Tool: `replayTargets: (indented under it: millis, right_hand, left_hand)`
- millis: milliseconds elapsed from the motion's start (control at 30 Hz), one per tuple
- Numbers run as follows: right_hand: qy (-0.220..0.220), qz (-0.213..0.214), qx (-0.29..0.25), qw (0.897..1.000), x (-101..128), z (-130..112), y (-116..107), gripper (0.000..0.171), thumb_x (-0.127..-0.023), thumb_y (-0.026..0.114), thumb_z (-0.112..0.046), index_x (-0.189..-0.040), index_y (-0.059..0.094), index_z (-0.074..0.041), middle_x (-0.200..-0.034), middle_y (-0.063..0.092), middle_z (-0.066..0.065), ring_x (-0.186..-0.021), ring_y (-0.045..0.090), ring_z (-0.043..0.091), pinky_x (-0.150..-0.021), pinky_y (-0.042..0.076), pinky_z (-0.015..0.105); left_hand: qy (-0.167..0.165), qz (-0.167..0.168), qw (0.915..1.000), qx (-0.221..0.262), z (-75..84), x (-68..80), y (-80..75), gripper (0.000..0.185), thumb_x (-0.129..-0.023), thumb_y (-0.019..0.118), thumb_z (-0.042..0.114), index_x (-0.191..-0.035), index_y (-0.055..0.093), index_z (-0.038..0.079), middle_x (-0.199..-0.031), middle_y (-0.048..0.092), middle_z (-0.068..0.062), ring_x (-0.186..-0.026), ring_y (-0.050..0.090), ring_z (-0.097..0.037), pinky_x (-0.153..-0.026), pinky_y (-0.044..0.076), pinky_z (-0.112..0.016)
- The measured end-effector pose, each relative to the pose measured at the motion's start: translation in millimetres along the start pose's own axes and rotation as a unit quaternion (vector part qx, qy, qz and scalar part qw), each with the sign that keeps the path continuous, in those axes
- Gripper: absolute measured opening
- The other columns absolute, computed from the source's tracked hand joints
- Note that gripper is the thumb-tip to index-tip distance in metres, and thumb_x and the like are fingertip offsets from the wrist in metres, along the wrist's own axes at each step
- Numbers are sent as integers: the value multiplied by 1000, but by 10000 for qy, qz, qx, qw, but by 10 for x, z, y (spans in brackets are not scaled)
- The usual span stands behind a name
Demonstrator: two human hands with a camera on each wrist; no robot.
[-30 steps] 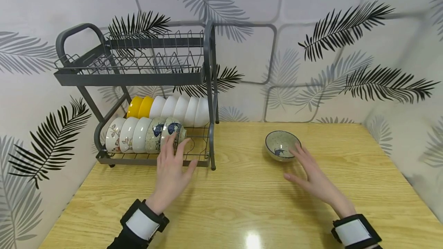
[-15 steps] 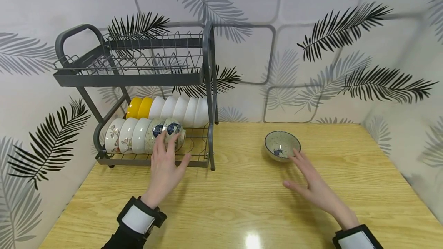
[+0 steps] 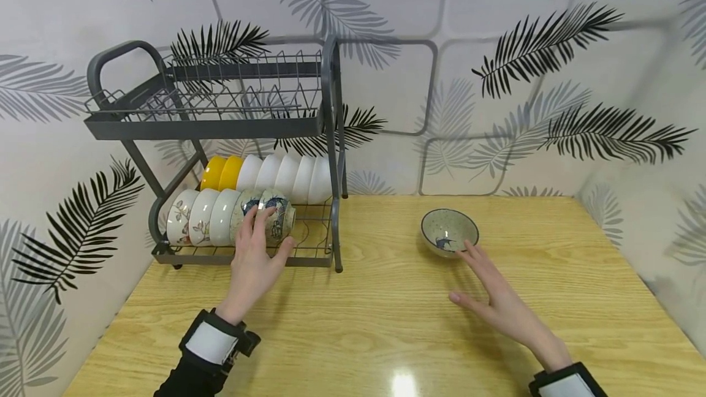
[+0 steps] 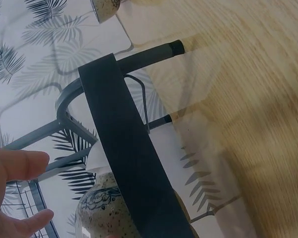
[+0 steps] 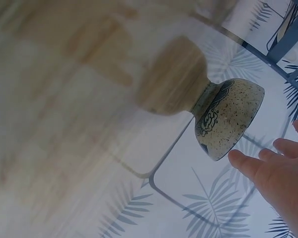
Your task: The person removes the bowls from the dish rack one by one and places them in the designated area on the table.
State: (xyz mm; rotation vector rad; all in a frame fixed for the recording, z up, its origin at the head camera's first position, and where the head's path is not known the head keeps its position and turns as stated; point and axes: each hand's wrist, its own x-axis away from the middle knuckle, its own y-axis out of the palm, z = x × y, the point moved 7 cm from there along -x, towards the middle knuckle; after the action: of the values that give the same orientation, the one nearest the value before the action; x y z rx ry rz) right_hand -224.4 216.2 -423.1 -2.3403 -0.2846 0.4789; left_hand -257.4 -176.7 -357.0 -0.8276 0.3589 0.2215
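Observation:
On the right of the table, a speckled, blue-rimmed bowl [image 3: 449, 228] with a blue motif sits upright. My right hand [image 3: 499, 302] hovers at its near right side, fingers extended and thumb spread. In the right wrist view, a fingertip lies right by the rim of that bowl [image 5: 233, 119]. My left hand [image 3: 254, 271] reaches to the dish rack's lower shelf, thumb apart from the fingers. Its fingertips overlap the rightmost speckled bowl [image 3: 281, 225], one of two alike standing on edge. Part of this bowl [image 4: 102, 210] shows behind the rack's dark bar in the left wrist view.
The grey two-tier dish rack [image 3: 204, 130] stands at the back left. Left of the speckled bowls is a floral bowl [image 3: 181, 219] among other white ones. Behind stand yellow bowls [image 3: 212, 173] and several white bowls [image 3: 287, 176]. A leaf-patterned wall bounds the wooden table [image 3: 375, 299].
My left hand has moved a little left and down along the speckled bowls. My right hand has drawn slightly down from the bowl on the table; the bowls stay in place.

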Motion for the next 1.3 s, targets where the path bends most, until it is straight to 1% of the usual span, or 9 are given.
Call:
replayTargets:
  millis: [267, 533, 733, 833, 900, 967, 1067, 1133, 1300]
  right_hand:
    - [-109, 55, 65, 9999, -3, -40, 19, 75, -92, 74, -25, -153, 37, -2, -166, 15, 26, -150, 12, 57, -112, 17, 80]
    - [-329, 145, 84, 9993, -5, -95, 50, 74, -91, 75, -23, -153, 38, -4, -166, 18, 26, -149, 17, 57, -111, 21, 79]
    - [-348, 138, 74, 9993, -13, -124, 63, 73, -91, 74, -23, -152, 39, -4, -166, 18, 25, -149, 16, 57, -111, 22, 79]
    - [-319, 113, 75, 9994, -16, -127, 67, 73, -91, 74, -23, -152, 39, -4, -166, 18, 25, -149, 16, 57, -111, 22, 79]
    - [-299, 96, 75, 9995, -16, -127, 69, 73, -92, 74, -23, -152, 39, -5, -167, 18, 24, -149, 16, 57, -111, 22, 79]
    - [-303, 97, 80, 9995, -15, -130, 69, 72, -92, 74, -23, -152, 39, -5, -166, 18, 24, -149, 16, 57, -111, 22, 79]
    - [-326, 108, 98, 9994, -18, -135, 66, 72, -92, 74, -23, -152, 40, -5, -166, 18, 24, -148, 17, 57, -111, 22, 79]
    - [-338, 106, 107, 9993, -22, -138, 67, 72, -92, 74, -23, -152, 40, -5, -166, 18, 24, -149, 17, 57, -111, 22, 78]
    - [-320, 69, 108, 9994, -25, -141, 72, 71, -92, 74, -24, -152, 40, -6, -167, 18, 23, -150, 17, 55, -112, 23, 78]
  left_hand:
    - [-108, -169, 9993, 317, -68, -131, -115, 66, -95, 67, 15, -151, 35, 3, -153, 41, -28, -136, 46, -47, -106, 42, -66]
    - [-448, -334, 9966, 613, -219, -286, -194, 63, -95, 68, 13, -148, 39, -4, -135, 56, -34, -121, 59, -46, -100, 50, -57]
    - [-471, -511, 9959, 581, -299, -345, -178, 61, -95, 68, 15, -145, 43, -9, -127, 61, -36, -114, 63, -47, -96, 53, -55]
    - [-479, -584, 9952, 618, -325, -361, -177, 61, -96, 68, 18, -144, 44, -11, -127, 62, -36, -112, 65, -46, -89, 58, -51]
    - [-477, -636, 9943, 709, -339, -374, -172, 61, -96, 68, 19, -143, 45, -12, -124, 63, -36, -99, 70, -44, -77, 62, -44]
    - [-482, -667, 9933, 810, -351, -389, -169, 60, -96, 68, 20, -142, 46, -12, -121, 66, -35, -79, 73, -35, -62, 62, -36]
    - [-532, -641, 9926, 888, -365, -411, -160, 58, -96, 69, 20, -140, 49, -12, -113, 69, -34, -53, 66, -18, -50, 57, -28]
    - [-587, -556, 9928, 883, -374, -417, -158, 54, -96, 70, 21, -136, 54, -10, -106, 72, -32, -48, 62, -11, -49, 55, -25]
    - [-557, -314, 9950, 767, -376, -422, -147, 30, -95, 72, 23, -108, 68, -4, -79, 72, -24, -44, 61, -21, -44, 49, -26]
